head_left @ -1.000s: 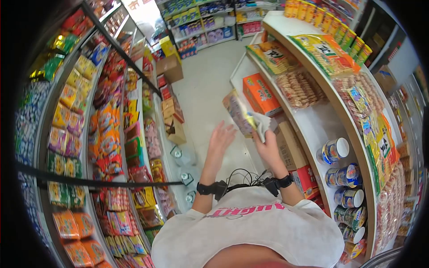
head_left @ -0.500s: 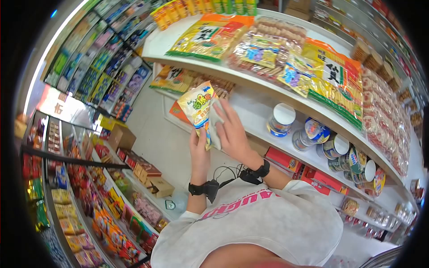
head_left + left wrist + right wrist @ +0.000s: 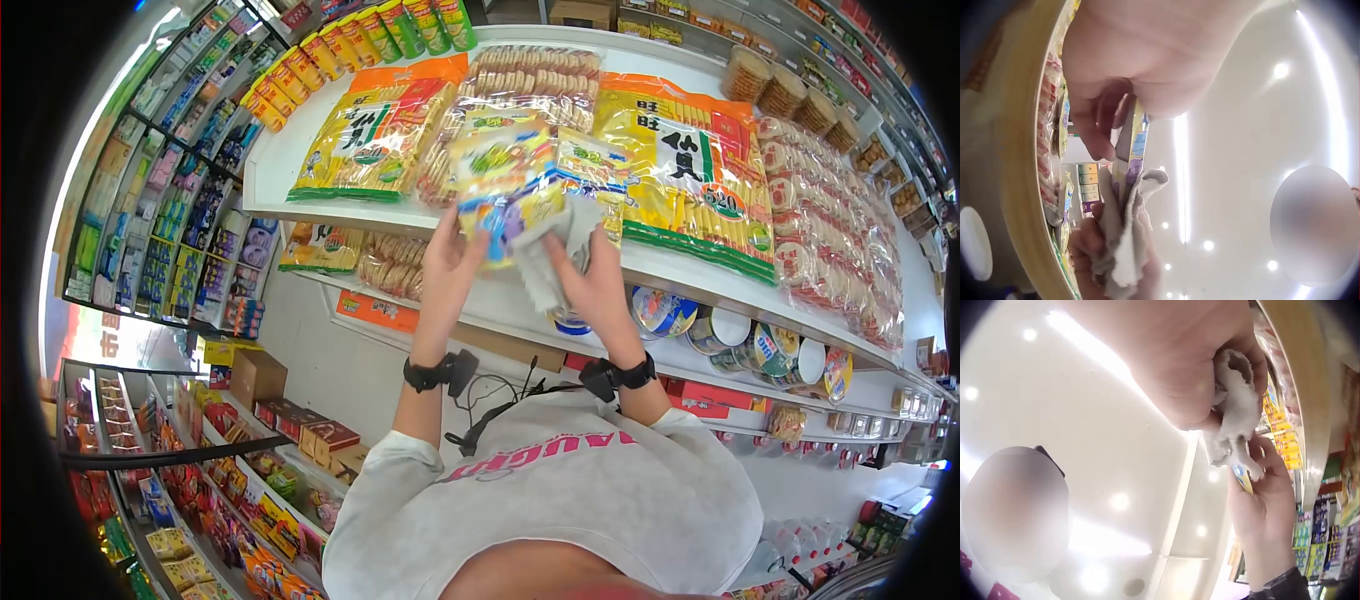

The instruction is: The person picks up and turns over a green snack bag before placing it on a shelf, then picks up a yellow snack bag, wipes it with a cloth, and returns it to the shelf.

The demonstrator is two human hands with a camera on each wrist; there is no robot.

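Note:
My left hand [image 3: 450,265] grips a yellow, white and blue snack packet [image 3: 490,215] by its near left side, thumb on the front. From the right, my right hand [image 3: 597,285] holds a crumpled grey cloth [image 3: 545,265] against the packet's lower right part. Both hands are raised at the front edge of the upper shelf, and the packet overlaps the goods there. In the left wrist view the packet [image 3: 1139,140] shows edge-on, with the cloth [image 3: 1125,250] around its far end. The right wrist view has the cloth [image 3: 1238,406] bunched in my right fingers.
A similar small packet [image 3: 592,160] lies on the upper shelf between large yellow bags [image 3: 680,150] and clear bags of round crackers [image 3: 535,75]. Canisters [image 3: 355,40] line the back. Tubs [image 3: 665,310] stand on the lower shelf. Another stocked rack [image 3: 215,420] is at left.
The view has swung toward the upper shelf on the right. First my left hand was free while my right held packet and cloth; now my left grips the packet and the cloth presses its right side.

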